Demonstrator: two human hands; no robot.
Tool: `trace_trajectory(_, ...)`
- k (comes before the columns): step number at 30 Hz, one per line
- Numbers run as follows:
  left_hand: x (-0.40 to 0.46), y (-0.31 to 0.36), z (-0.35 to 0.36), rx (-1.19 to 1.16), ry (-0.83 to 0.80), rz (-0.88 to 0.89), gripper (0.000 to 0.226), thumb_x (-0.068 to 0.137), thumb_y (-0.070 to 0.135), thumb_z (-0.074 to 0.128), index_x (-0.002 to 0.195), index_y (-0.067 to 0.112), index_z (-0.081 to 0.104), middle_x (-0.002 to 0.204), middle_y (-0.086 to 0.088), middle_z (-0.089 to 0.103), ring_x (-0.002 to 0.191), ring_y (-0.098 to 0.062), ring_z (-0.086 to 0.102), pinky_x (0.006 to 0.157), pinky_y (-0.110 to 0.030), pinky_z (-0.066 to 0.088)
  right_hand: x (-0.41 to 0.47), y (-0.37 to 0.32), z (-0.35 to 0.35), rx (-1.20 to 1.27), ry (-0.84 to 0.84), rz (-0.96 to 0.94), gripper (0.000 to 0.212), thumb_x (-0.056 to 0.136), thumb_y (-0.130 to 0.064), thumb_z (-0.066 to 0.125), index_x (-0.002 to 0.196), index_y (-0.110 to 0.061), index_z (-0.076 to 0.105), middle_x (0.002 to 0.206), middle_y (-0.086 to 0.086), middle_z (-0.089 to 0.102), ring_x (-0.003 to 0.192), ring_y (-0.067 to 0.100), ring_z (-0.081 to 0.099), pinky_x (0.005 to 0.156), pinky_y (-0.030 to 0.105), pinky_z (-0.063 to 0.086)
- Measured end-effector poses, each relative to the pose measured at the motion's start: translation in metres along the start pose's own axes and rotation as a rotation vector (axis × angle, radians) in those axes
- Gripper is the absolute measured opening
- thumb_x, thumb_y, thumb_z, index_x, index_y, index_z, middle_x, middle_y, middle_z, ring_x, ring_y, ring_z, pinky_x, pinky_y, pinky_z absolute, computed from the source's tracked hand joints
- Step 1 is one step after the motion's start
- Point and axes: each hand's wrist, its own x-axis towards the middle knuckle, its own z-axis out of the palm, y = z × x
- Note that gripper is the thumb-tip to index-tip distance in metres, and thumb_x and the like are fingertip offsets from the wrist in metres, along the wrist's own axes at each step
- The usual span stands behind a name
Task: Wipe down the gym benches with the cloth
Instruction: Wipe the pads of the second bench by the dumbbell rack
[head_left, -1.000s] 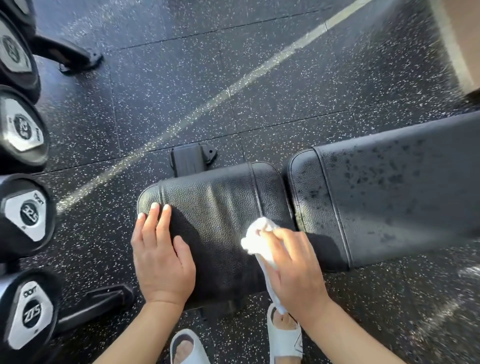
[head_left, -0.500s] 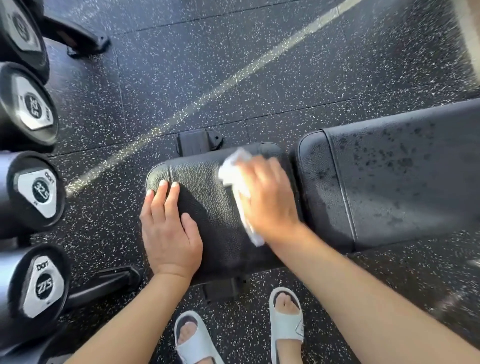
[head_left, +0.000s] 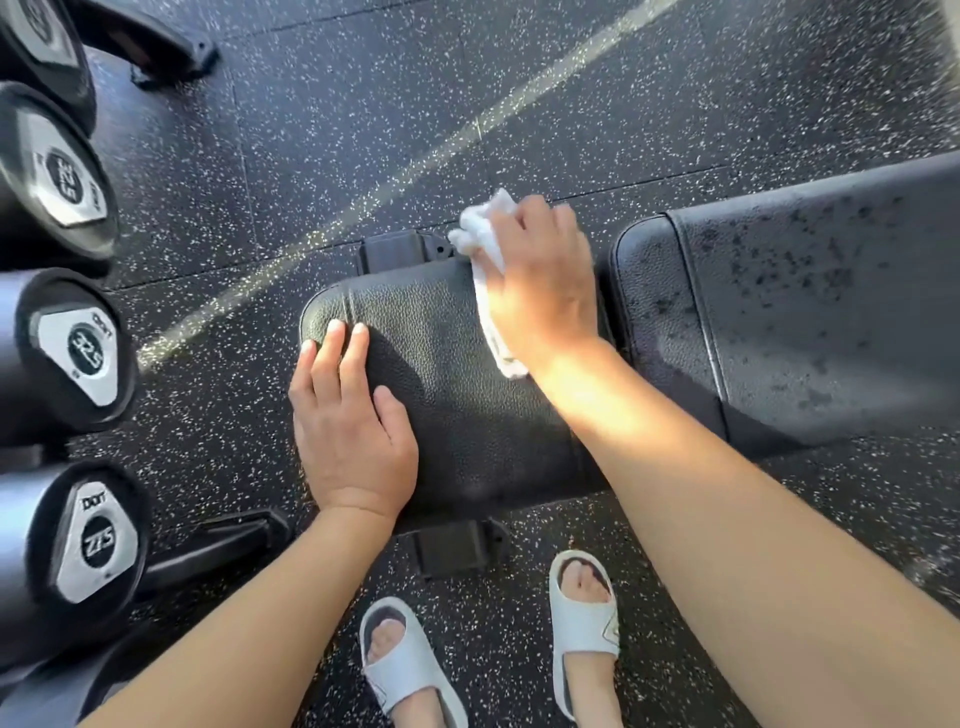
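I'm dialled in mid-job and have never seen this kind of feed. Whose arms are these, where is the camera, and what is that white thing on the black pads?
There is no machine here: a person is working with bare hands, and the single camera sits on their head, looking forward and down. That is why both forearms come in from the bottom and their white sandals show below.

The black padded surface is a gym bench. The smaller seat pad is in the middle; the longer back pad, speckled with dark droplets or spots, runs off to the right.

The right hand has a white cloth in its grip and presses it on the seat pad's far edge. The left hand lies flat on the pad's left end, holding nothing.

On the left is a row of dumbbells, end-on. The floor is black speckled rubber.
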Motion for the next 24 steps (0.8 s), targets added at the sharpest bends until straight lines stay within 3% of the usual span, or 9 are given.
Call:
trace_trajectory(4,0.000,-0.002,0.001,-0.005,0.014,0.007,0.059,0.101,0.024,0.041,0.159,0.015,0.042,0.167,-0.005,0.037,0.155,-0.033,0.027,0.128,-0.046,0.022,-0.026,-0.022,-0.007,0.034,0.003,-0.035,0.042,0.096,-0.024,0.053,0.131,-0.005,0.067,0.107,0.013,0.066,0.087,0.032,0.057,0.068,0.042,0.046)
trace_trajectory(7,0.000,-0.003,0.002,-0.030,0.031,0.011,0.059,0.100,0.022,0.041,0.157,0.014,0.044,0.166,-0.006,0.039,0.154,-0.034,0.029,0.128,-0.050,0.027,-0.122,-0.034,-0.033,0.105,-0.065,-0.114,0.032,0.099,-0.022,0.062,0.126,-0.008,0.071,0.110,0.010,0.067,0.082,0.031,0.054,0.068,0.044,0.047)
trace_trajectory(11,0.000,-0.004,0.003,-0.037,0.037,0.022,0.058,0.100,0.021,0.043,0.158,0.014,0.044,0.166,-0.005,0.039,0.154,-0.034,0.029,0.127,-0.050,0.028,-0.209,-0.032,-0.054,0.105,-0.187,-0.256,0.041,0.092,-0.018,0.079,0.132,-0.012,0.070,0.115,0.006,0.068,0.080,0.027,0.052,0.068,0.042,0.044)
trace_trajectory(13,0.000,-0.004,0.002,-0.042,0.038,0.022,0.058,0.101,0.022,0.043,0.158,0.015,0.043,0.166,-0.005,0.038,0.155,-0.033,0.028,0.128,-0.049,0.027,-0.198,-0.026,-0.051,0.068,-0.176,-0.273,0.035,0.095,-0.020,0.076,0.130,-0.013,0.072,0.109,0.005,0.069,0.077,0.028,0.053,0.066,0.043,0.044)
trace_trajectory(16,0.000,-0.005,0.004,-0.033,0.039,0.028,0.058,0.100,0.022,0.042,0.158,0.014,0.043,0.166,-0.006,0.038,0.155,-0.034,0.028,0.130,-0.044,0.021,-0.150,-0.042,-0.038,0.081,-0.077,-0.084,0.029,0.108,-0.027,0.054,0.122,-0.011,0.073,0.104,0.008,0.067,0.081,0.029,0.054,0.067,0.043,0.044)
trace_trajectory(20,0.002,-0.008,0.006,-0.016,0.035,0.043,0.057,0.101,0.020,0.043,0.156,0.011,0.044,0.165,-0.010,0.039,0.155,-0.036,0.029,0.131,-0.041,0.015,-0.101,-0.082,-0.010,0.104,-0.016,0.003,0.030,0.106,-0.035,0.058,0.112,-0.009,0.071,0.102,0.009,0.066,0.085,0.028,0.053,0.068,0.040,0.041)
trace_trajectory(24,0.001,-0.006,0.004,-0.017,0.033,0.046,0.057,0.101,0.020,0.042,0.157,0.010,0.043,0.165,-0.011,0.038,0.154,-0.037,0.028,0.131,-0.046,0.018,-0.126,-0.062,-0.022,0.114,-0.016,-0.042,0.021,0.102,-0.022,0.060,0.113,-0.011,0.073,0.103,0.007,0.066,0.081,0.028,0.052,0.065,0.042,0.044)
